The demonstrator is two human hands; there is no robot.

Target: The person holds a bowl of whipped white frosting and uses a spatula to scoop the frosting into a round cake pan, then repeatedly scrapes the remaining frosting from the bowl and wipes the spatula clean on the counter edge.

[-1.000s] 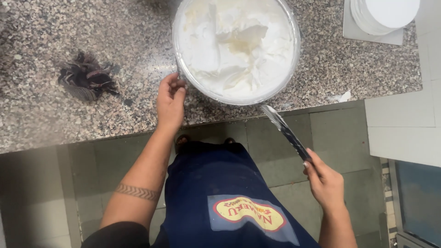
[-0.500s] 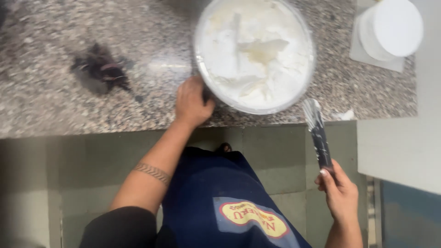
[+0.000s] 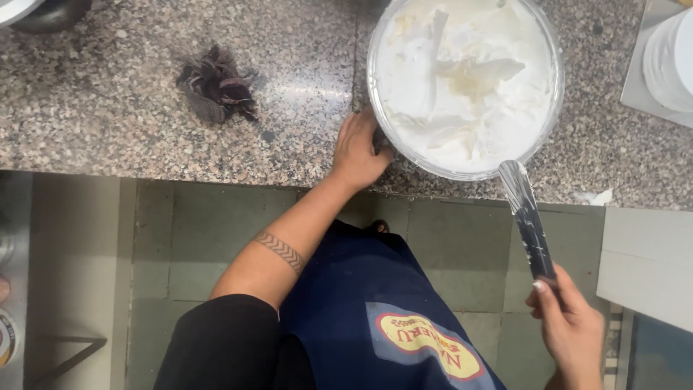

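The bowl (image 3: 465, 87) of white cream sits near the counter (image 3: 144, 108) edge; left hand (image 3: 359, 152) grips its rim; right hand (image 3: 570, 328), clamped on the spatula (image 3: 525, 217), could tip it off.

My speckled granite counter (image 3: 108, 108) runs across the top of my view, grey and brown flecked, with its front edge just above the green tiled floor (image 3: 202, 238). Standing on the counter near that front edge is a large clear bowl (image 3: 375, 101) filled with white cream (image 3: 462, 87). Well to its left lies a dark, crumpled clump (image 3: 216, 85); what it is made of I cannot tell. At the far right a pale flat board (image 3: 635, 79) rests on the stone with a stack of white plates (image 3: 671, 61) on it. A small white scrap (image 3: 595, 196) sits by the counter's edge on the right. A dark round pot (image 3: 50, 13) shows at the upper left corner.
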